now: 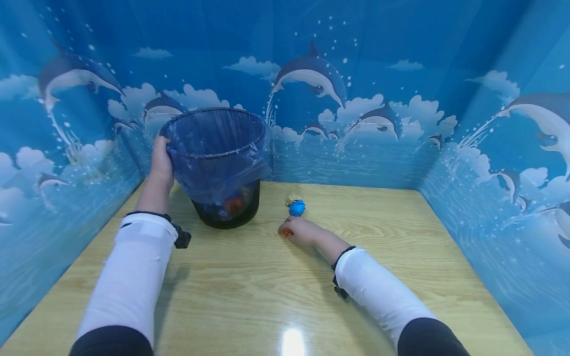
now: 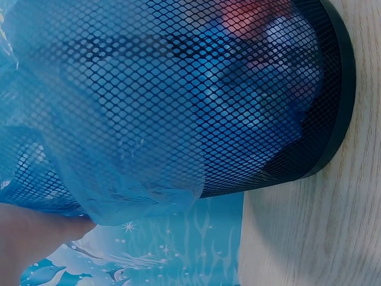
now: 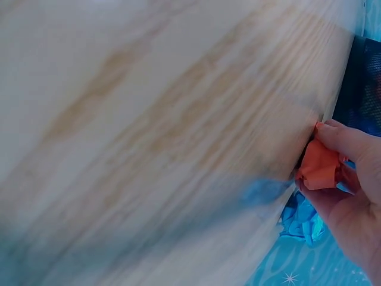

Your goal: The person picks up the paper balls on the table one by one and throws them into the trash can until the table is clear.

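A black mesh wastebasket stands at the back left, lined with a translucent blue bag folded over its rim. My left hand grips that rim from the left side. Through the mesh in the left wrist view, crumpled red and blue pieces show inside. Between the thumb and fingers of my right hand is an orange crumpled paper ball, low over the table right of the basket. Just beyond that hand lie a blue crumpled ball and a yellowish crumpled ball, side by side.
The light wooden table spreads out under both arms. Blue curtains printed with dolphins and clouds stand along its back and both sides. A bright light reflection falls near the table's front.
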### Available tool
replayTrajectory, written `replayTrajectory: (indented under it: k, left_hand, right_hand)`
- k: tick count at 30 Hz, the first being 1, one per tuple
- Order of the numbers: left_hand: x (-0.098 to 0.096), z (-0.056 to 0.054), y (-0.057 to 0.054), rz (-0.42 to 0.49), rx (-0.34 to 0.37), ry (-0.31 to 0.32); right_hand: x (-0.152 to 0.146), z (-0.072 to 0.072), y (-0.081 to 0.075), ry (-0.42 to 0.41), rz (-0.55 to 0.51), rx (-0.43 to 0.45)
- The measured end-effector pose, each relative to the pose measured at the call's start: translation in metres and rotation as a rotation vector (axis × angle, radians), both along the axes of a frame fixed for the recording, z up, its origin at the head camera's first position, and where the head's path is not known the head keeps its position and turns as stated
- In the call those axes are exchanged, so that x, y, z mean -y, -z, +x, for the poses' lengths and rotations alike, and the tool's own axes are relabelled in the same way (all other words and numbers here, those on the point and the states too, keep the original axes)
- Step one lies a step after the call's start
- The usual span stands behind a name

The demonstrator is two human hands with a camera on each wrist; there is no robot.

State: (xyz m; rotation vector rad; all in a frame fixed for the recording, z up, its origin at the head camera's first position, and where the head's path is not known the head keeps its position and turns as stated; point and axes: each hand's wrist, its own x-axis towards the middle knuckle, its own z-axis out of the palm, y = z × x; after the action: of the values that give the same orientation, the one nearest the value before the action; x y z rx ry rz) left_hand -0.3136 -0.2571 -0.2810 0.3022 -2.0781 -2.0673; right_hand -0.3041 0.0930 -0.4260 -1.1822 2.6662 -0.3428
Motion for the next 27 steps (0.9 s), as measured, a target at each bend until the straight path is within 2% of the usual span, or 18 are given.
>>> replayTrajectory:
  k: [6,13,16,21,27]
  left_hand:
    - [0.000,0.000,-0.001,0.000,0.001,0.001]
    - [0.000,0.001,0.000,0.005,0.019,0.014]
    - [0.000,0.002,0.000,0.006,0.029,0.020]
    - [0.000,0.001,0.000,0.003,0.019,0.016]
    - [0.000,0.000,0.001,-0.008,0.011,0.001]
  right_hand:
    - [-0.003,-0.001,-0.003,-0.033,0.004,-0.035]
    - [-0.005,-0.001,0.001,-0.046,-0.044,-0.088]
    - [-0.005,0.000,0.001,-0.015,-0.064,-0.094]
    - [-0.003,0.000,-0.004,0.078,-0.093,-0.045]
    - [-0.002,-0.002,-0.009,0.100,-0.101,-0.039]
